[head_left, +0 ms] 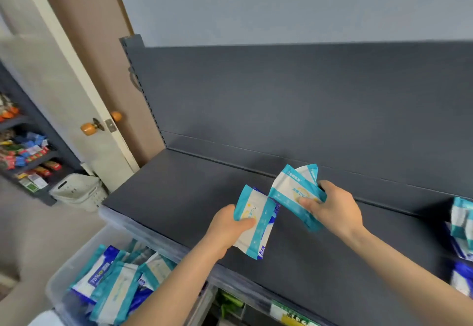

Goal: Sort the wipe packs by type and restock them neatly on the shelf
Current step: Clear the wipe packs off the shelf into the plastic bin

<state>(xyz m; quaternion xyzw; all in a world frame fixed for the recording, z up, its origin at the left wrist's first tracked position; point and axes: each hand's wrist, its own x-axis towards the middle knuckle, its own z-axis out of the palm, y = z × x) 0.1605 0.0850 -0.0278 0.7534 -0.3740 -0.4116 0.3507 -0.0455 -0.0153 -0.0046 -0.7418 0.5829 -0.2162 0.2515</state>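
Dark grey shelf (179, 192) is holding stacked packs (462, 223) at its right end; clear bin (60, 281) of teal and blue packs is sitting below its front edge. Over the shelf, left hand (225, 228) is gripping a teal-white pack (256, 223) (blue edge behind), right hand (335, 210) clamping fanned packs (291, 187).

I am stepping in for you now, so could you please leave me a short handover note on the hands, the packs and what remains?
Left hand grips a teal pack over the shelf, a blue edge showing behind it.
Right hand grips what look like two teal packs beside it.
Done: a few packs sit at the shelf's right end.
Left: set these down by type, then empty the clear bin of its mixed teal and blue packs.
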